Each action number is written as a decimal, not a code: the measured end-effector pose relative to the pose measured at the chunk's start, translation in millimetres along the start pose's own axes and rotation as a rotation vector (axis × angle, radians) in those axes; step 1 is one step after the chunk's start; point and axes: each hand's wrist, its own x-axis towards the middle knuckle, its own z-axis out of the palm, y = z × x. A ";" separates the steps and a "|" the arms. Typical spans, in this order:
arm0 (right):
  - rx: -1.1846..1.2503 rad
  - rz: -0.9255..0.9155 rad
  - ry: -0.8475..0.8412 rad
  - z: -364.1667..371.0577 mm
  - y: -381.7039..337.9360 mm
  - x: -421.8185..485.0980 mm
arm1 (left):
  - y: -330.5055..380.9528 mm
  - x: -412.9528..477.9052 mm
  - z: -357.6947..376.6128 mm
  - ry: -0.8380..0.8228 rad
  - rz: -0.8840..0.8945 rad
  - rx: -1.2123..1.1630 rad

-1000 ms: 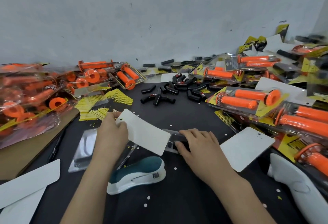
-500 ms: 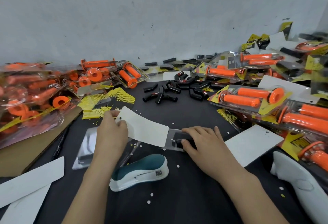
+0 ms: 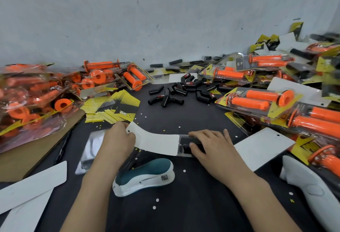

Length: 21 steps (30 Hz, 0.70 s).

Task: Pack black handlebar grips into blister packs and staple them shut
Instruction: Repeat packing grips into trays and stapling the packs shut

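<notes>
Right hand is shifted slightly right, black grip pinched in blister pack, white card gripped by left hand

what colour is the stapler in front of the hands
The stapler has a dark teal top on a white body, seen best in the head view.
</notes>
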 end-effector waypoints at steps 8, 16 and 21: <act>-0.009 0.000 -0.006 -0.1 0.6 0.0 | -4.1 4.6 -8.2 0.019 -0.063 0.114; -0.009 -0.002 0.000 0.8 0.3 0.1 | 2.7 -3.1 -3.7 0.038 -0.014 0.106; 0.020 -0.002 0.001 0.9 0.5 0.2 | 13.8 -10.1 9.0 -0.061 0.028 -0.015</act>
